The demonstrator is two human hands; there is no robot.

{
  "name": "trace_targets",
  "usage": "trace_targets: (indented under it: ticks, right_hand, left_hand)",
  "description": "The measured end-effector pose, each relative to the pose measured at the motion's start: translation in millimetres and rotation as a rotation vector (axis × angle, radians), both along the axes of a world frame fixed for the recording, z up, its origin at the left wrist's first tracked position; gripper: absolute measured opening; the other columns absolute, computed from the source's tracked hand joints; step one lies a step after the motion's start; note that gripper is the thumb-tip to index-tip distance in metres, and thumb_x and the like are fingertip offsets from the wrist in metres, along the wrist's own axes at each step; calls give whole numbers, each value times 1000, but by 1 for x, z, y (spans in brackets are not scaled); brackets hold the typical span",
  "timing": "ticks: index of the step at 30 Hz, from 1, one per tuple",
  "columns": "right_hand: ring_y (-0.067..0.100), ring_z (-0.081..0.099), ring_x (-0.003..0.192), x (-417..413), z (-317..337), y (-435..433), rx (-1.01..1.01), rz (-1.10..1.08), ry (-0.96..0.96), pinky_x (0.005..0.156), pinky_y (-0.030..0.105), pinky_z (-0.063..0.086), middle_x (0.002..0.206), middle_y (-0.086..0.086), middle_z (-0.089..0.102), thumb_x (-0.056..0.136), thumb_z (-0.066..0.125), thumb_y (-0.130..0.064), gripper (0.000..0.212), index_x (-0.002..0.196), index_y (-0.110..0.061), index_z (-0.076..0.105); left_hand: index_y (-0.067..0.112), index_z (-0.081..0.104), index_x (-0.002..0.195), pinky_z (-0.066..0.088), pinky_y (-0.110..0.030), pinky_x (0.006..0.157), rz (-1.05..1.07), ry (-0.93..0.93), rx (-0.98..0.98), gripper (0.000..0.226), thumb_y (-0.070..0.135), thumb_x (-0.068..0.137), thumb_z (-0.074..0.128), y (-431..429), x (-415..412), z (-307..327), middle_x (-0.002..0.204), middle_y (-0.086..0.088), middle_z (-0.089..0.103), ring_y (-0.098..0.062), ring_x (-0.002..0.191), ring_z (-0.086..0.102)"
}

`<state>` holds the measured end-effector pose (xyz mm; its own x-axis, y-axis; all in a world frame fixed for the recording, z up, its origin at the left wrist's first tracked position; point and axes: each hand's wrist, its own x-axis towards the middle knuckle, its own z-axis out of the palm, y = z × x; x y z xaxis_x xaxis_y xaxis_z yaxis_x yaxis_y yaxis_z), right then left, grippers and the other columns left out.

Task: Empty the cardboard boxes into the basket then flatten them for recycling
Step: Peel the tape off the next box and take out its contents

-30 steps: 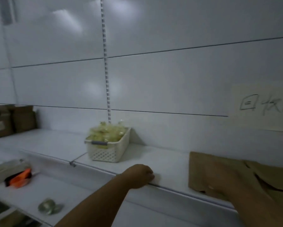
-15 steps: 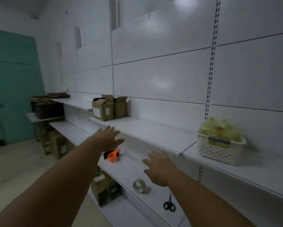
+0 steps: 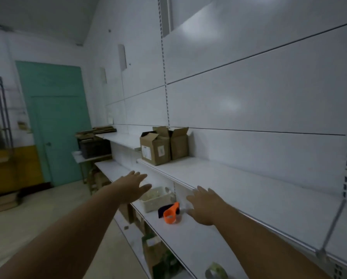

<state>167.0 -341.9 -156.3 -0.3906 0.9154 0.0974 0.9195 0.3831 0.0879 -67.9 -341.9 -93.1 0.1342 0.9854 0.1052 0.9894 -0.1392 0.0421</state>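
Two brown cardboard boxes stand side by side on the upper white shelf (image 3: pixel 239 184), flaps open: the nearer one (image 3: pixel 155 151) carries white labels, the other (image 3: pixel 178 146) stands behind it against the wall. My left hand (image 3: pixel 133 186) is stretched forward with straight fingers, empty, below and short of the boxes. My right hand (image 3: pixel 203 206) is also open and empty, hovering by the upper shelf's front edge. A white perforated basket (image 3: pixel 155 200) with pale contents sits on the lower shelf between my hands.
An orange tape dispenser (image 3: pixel 171 213) lies on the lower shelf (image 3: pixel 188 236) beside the basket, a tape roll (image 3: pixel 215 270) nearer me. More boxes sit under the shelves. Flattened cardboard (image 3: pixel 100 130) and a dark crate (image 3: pixel 95 148) are at the far end. A green door (image 3: pixel 56 121) is left.
My view has swung left along the shelving, away from the flattened cardboard and yellow-filled basket. Both hands left the shelf edge and now reach forward, open, closer to the two boxes.
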Motion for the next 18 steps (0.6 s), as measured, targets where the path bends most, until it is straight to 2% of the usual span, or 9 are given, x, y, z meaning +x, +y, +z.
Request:
trace_targets:
  ticks: [4, 9, 14, 18]
  right_hand:
    - [25, 16, 142, -36, 15, 63, 51, 92, 131, 114, 42, 17, 153, 9, 24, 97, 32, -44, 52, 143, -19, 29]
    - [27, 6, 145, -75, 12, 111, -12, 167, 153, 115, 42, 14, 158, 7, 8, 96, 38, -43, 53, 144, -23, 28]
    - [24, 2, 146, -102, 2, 169, 14, 161, 121, 117, 42, 10, 159, 7, 5, 97, 38, -44, 53, 144, -23, 26]
    - [23, -2, 146, -126, 6, 231, 58, 116, 119, 117, 41, 10, 159, 9, -1, 96, 38, -45, 59, 147, -22, 19]
  left_hand:
    - [25, 20, 149, 5, -48, 118, 65, 108, 85, 59, 51, 97, 29, 44, -31, 17, 159, -5, 14, -22, 147, 3]
    - [27, 17, 149, 0, -54, 117, 137, 121, 11, 60, 54, 96, 26, 95, -64, 5, 160, -6, 7, -24, 147, -3]
    - [25, 21, 148, 4, -51, 118, 89, 49, 15, 59, 52, 96, 29, 158, -88, -3, 159, -6, 12, -24, 147, 2]
    - [21, 24, 148, 19, -43, 117, 55, -121, -10, 60, 47, 96, 39, 221, -118, -8, 156, -5, 24, -24, 144, 19]
